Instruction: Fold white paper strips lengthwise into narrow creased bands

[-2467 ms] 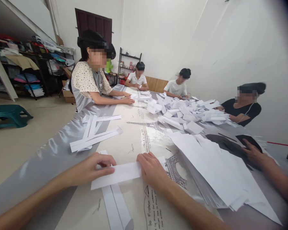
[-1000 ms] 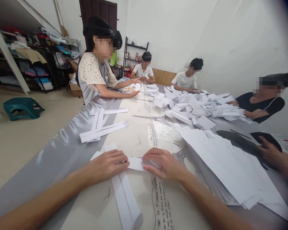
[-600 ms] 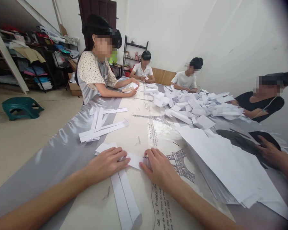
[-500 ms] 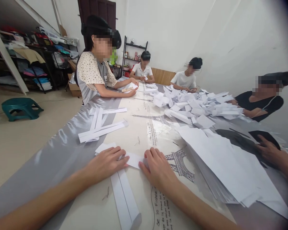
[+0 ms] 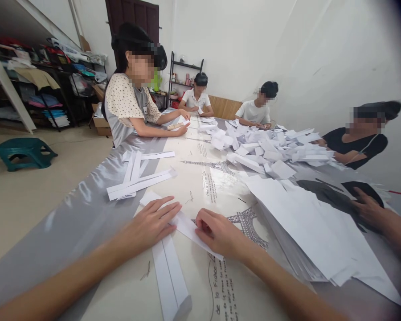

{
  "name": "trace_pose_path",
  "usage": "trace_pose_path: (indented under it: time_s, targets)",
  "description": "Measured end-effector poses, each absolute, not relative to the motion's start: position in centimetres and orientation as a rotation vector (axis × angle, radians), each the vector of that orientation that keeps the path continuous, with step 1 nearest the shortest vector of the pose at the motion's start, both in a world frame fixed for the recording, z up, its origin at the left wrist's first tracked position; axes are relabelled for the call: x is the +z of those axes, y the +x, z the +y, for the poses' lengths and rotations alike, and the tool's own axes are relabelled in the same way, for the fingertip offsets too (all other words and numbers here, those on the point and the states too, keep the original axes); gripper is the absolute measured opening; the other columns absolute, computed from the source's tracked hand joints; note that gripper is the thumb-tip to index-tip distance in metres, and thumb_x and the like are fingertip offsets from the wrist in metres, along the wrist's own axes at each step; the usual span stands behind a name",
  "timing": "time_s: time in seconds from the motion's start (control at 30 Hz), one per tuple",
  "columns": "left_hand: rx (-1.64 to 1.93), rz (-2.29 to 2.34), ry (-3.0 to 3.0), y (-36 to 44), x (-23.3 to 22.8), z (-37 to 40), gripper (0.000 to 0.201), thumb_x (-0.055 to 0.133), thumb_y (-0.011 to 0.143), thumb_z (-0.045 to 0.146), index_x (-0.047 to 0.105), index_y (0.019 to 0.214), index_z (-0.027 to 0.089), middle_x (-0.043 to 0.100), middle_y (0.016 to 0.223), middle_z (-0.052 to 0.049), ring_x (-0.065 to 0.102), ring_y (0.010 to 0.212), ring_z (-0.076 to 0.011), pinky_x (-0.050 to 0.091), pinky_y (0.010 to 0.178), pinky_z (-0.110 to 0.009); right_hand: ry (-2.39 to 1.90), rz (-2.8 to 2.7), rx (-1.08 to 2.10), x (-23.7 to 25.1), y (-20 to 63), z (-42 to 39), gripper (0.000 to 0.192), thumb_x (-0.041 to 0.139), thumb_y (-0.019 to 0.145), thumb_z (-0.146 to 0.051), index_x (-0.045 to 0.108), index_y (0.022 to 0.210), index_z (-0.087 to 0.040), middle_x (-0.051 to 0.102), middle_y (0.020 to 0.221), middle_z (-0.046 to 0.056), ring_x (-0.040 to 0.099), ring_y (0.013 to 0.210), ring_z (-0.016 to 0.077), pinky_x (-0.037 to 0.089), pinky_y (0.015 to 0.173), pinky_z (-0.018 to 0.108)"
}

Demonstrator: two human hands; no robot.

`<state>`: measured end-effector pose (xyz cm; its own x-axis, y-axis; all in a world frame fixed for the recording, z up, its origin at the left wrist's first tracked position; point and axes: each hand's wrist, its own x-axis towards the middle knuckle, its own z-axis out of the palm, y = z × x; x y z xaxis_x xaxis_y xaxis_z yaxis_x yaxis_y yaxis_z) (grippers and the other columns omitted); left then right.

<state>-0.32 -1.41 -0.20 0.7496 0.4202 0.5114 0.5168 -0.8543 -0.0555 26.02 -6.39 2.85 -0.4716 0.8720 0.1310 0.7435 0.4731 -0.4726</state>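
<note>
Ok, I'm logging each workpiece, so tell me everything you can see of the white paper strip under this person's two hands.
The white paper strip is plain, unprinted and looks like thin office paper, folded to a narrow band. It lies flat on the table, running diagonally from upper left to lower right. The left hand presses its upper part with fingers spread flat; the right hand has fingers curled onto its lower part. Its near end overlaps the printed tablecloth lettering. Another folded strip lies just below it.
</note>
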Motion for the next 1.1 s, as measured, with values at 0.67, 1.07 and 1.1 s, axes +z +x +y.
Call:
trace_pose_path:
  time_s: [0.67,1.07,1.1]
  targets:
    - [-0.716,-0.664,-2.628,0.0,0.6,-1.7,0.014,0.048,0.104,0.017,0.062,0.108,0.017,0.067,0.100,-0.007,0.063,0.097,-0.0240,0.049,0.090,-0.041,-1.069,-2.450,0.757,4.7,26.1,-7.1,0.021,0.062,0.099,-0.041,0.067,0.112,-0.026,0.063,0.143,0.004,0.059,0.132,0.0254,0.051,0.108,0.044]
    - [-0.764,-0.590,-2.643,0.1,-0.4,-1.4,0.016,0.047,0.105,0.016,0.063,0.107,0.013,0.070,0.111,-0.011,0.064,0.111,-0.0235,0.045,0.111,-0.046,-0.927,-2.490,0.685,2.8,26.0,-6.5,0.018,0.058,0.096,-0.013,0.068,0.106,-0.025,0.068,0.136,0.003,0.057,0.135,0.0192,0.054,0.107,0.039]
    - [-0.758,-0.559,-2.663,-0.1,-0.5,-1.2,0.017,0.046,0.106,0.016,0.062,0.111,0.012,0.070,0.115,-0.011,0.064,0.112,-0.0229,0.044,0.111,-0.044,-0.927,-2.494,0.685,2.8,26.1,-6.6,0.021,0.057,0.096,-0.013,0.068,0.109,-0.025,0.067,0.137,0.003,0.058,0.134,0.0188,0.054,0.107,0.039]
